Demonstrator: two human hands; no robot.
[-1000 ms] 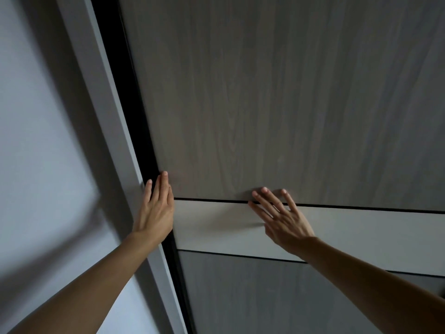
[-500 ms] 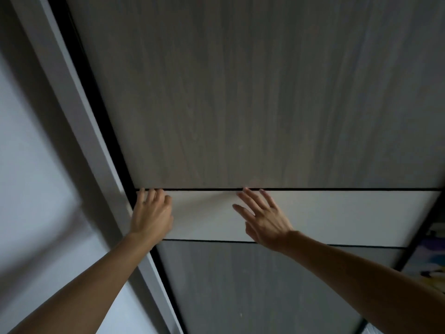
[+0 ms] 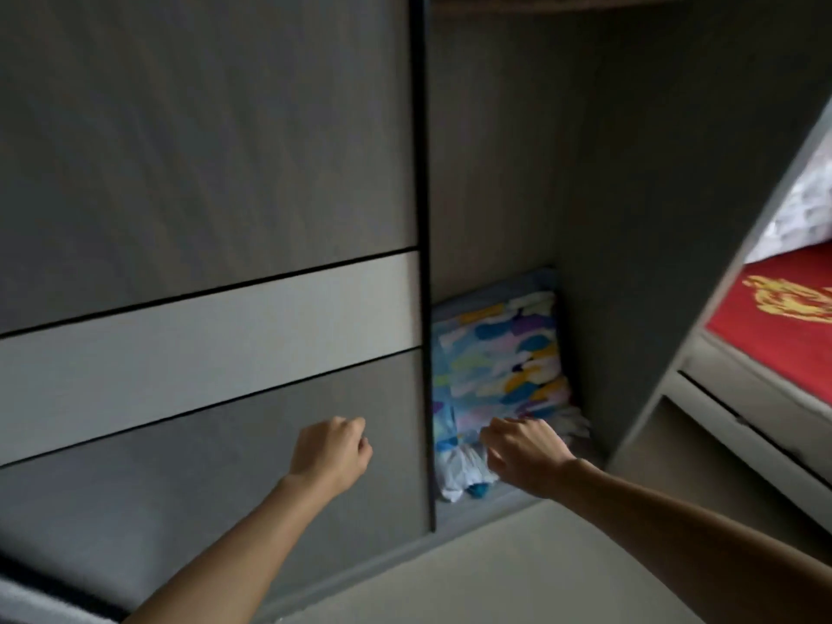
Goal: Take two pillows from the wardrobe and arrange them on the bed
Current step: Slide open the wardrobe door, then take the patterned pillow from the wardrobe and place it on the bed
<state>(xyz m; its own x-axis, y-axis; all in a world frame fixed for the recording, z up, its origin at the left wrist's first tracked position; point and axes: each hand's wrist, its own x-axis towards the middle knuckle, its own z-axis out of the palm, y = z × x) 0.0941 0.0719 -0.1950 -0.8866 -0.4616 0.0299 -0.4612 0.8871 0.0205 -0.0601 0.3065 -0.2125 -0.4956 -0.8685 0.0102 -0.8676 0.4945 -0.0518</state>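
Forearms reach forward from the bottom of the view toward a grey wood-grain wardrobe [image 3: 630,195]. The left hand [image 3: 331,452] hangs in front of the lower panel of the grey sliding door with a pale horizontal band [image 3: 202,344], its grip curled into a loose fist that holds nothing. The right hand [image 3: 524,454] is just right of the door's dark edge, in front of the open compartment, its grip also loosely curled with the fingers bent down; whether the fingertips touch the fabric below cannot be told. Behind and under that hand, a pillow in a cover of blue, yellow, purple and white brush-stroke patches [image 3: 495,367] lies on the bottom of the open compartment, its far end leaning up toward the back wall, its near end white and bunched by the door edge. Beyond the wardrobe's side panel on the right, a bed with a red cover bearing a gold pattern [image 3: 783,326] stands on a pale frame, with rumpled white bedding [image 3: 806,209] farther back.
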